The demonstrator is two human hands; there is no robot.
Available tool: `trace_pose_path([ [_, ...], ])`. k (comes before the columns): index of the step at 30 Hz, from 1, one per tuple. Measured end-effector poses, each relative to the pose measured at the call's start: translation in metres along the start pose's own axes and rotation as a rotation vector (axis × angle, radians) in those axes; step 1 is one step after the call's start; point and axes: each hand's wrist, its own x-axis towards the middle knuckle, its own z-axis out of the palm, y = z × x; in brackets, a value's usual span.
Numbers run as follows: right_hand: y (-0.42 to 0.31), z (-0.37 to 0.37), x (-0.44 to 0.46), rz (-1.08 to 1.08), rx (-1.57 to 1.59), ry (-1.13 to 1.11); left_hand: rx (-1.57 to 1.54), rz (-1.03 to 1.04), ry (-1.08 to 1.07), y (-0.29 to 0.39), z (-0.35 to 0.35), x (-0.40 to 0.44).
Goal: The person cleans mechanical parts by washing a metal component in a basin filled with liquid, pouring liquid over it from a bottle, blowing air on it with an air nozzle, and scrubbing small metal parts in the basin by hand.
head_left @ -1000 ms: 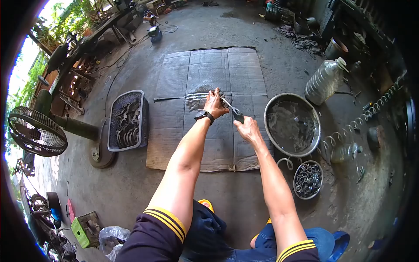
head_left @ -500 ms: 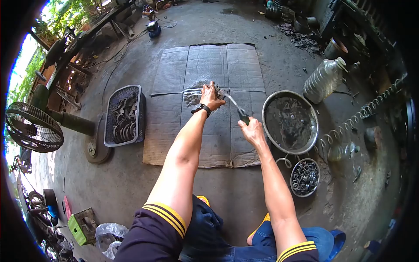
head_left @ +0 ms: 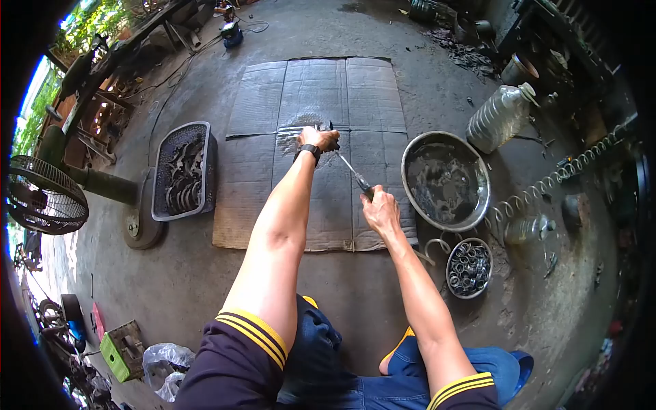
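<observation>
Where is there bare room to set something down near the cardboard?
Bare: cardboard between basket and left forearm, also floor between cardboard and jeans. Crowded: right of the cardboard, with basin, small bowl and large bottle.

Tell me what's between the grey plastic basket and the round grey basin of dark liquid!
A flat, stained cardboard sheet lies there, in the head view; the left hand and right hand are over it.

The concrete floor (head_left: 321, 280) bears flattened cardboard (head_left: 253, 198), a basket (head_left: 211, 171) and a basin (head_left: 406, 195).
</observation>
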Motion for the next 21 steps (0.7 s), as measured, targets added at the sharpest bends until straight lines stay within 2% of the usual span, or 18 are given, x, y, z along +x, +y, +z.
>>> trace_pose_path([
  [3,0.003,0.002,0.004,-0.015,-0.003,0.034,-0.068,0.023,0.007,0.000,-0.004,-0.006],
  [5,0.005,0.003,0.003,-0.021,-0.063,-0.068,-0.142,0.030,-0.029,-0.001,-0.005,-0.011],
  [7,0.005,0.005,0.004,0.010,0.002,0.029,-0.282,-0.006,-0.032,0.004,-0.005,-0.018],
  [9,0.004,0.006,0.006,-0.091,-0.057,-0.047,-0.355,-0.004,-0.092,0.005,-0.005,-0.020],
  [12,-0.002,0.005,0.011,-0.117,-0.011,0.018,-0.361,-0.101,-0.295,0.006,-0.004,-0.011],
  [13,-0.004,0.005,0.012,-0.139,0.024,0.073,-0.359,-0.101,-0.292,0.002,0.001,0.001],
  [14,-0.002,0.006,0.013,-0.125,-0.051,-0.019,-0.451,-0.136,-0.365,0.002,0.002,0.002],
  [16,-0.001,0.002,0.011,-0.093,0.014,0.005,-0.557,-0.163,-0.571,-0.006,0.006,0.023],
  [18,0.007,0.002,0.013,-0.089,0.089,0.106,-0.601,-0.199,-0.603,-0.001,0.000,0.016],
  [20,0.012,-0.003,0.012,-0.076,0.012,0.022,-0.604,-0.230,-0.747,-0.007,-0.002,0.028],
  [21,0.012,-0.006,0.011,-0.062,-0.060,-0.057,-0.620,-0.243,-0.723,-0.007,-0.003,0.030],
])
